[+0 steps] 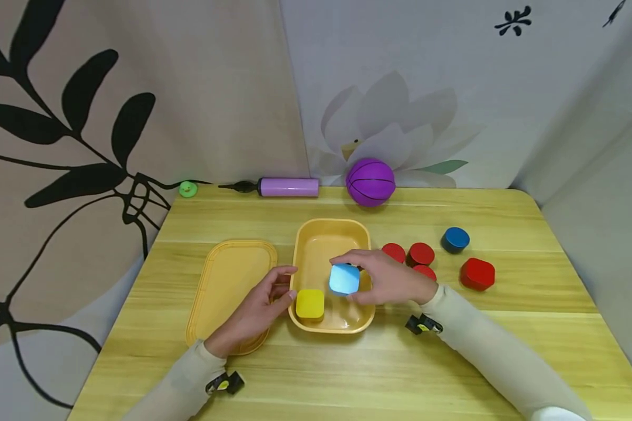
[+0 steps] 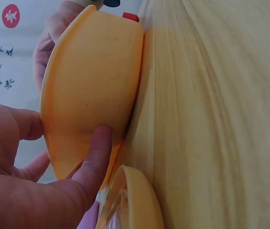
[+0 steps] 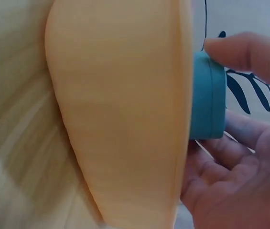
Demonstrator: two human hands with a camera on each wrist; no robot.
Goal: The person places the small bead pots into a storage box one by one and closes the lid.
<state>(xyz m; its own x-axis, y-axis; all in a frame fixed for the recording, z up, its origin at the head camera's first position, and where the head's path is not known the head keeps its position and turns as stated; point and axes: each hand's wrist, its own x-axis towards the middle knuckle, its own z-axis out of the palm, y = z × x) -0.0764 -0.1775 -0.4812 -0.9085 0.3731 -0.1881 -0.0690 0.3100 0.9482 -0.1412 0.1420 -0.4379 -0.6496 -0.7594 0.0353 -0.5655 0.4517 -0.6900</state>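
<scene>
Here's the right hand (image 1: 390, 278), poised over the tub, palm turned inward, thumb on the near side and fingers on the far side, pinched on the light blue block (image 1: 344, 279). The block sits inside the outline of the yellow-orange tub (image 1: 318, 245), toward its right side, and from the right wrist we see part of it standing clear above the rim, the rest hidden behind the wall. That right forearm, in its pale sleeve (image 1: 505, 351), slants in from the lower right, wrist just outside the tub. Over on the left, the other forearm angles up from the bottom edge, and the left hand (image 1: 265, 304) has its thumb and fingers spread apart, gently bent, clamped on nothing; from the left wrist, the thumb tip meets the rim while a finger lies against the tub's outer wall. Inside, the yellow block (image 1: 309, 304) rests in the near left corner. Beneath the left hand lies the matching lid (image 1: 234, 280), flat on the tabletop (image 1: 379, 374). Just beyond the right hand, three red discs (image 1: 420, 254) cluster beside the tub, and farther right a dark blue disc (image 1: 455, 240) sits behind the red block (image 1: 477, 274).
</scene>
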